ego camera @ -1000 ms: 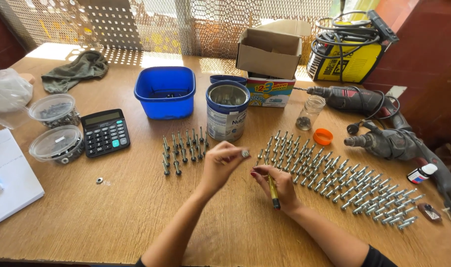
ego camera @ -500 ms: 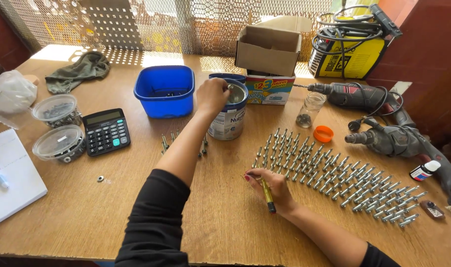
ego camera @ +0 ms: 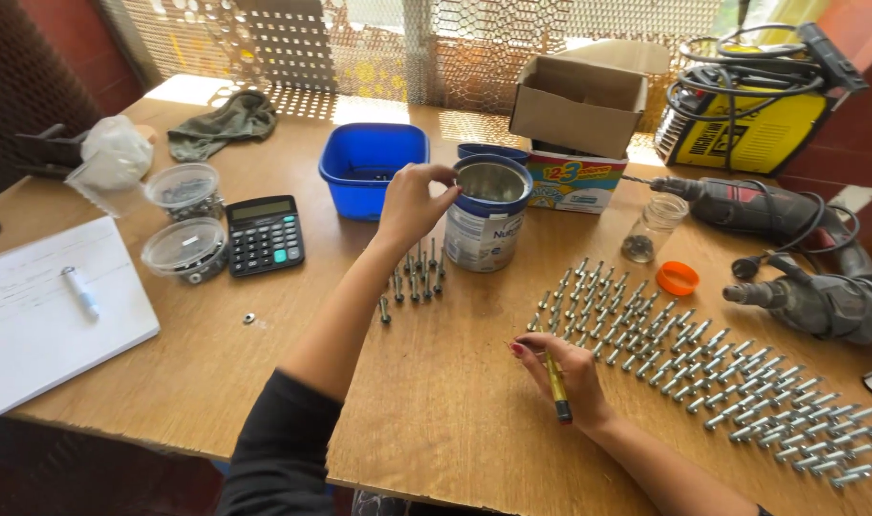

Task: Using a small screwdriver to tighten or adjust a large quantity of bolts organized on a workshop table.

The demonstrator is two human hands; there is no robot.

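The left arm reaches forward from the lower edge of the head view, clad in a dark sleeve pushed to just below the elbow, the forearm bare and nearly straight. The left hand (ego camera: 412, 203) is raised at the wrist, fingers bent and gathered toward the thumb in a loose pinch, palm facing right. The right forearm enters from the lower right, bare, angled up and left. The right hand (ego camera: 565, 377) lies low, palm down, fingers curled inward, thumb tucked alongside.
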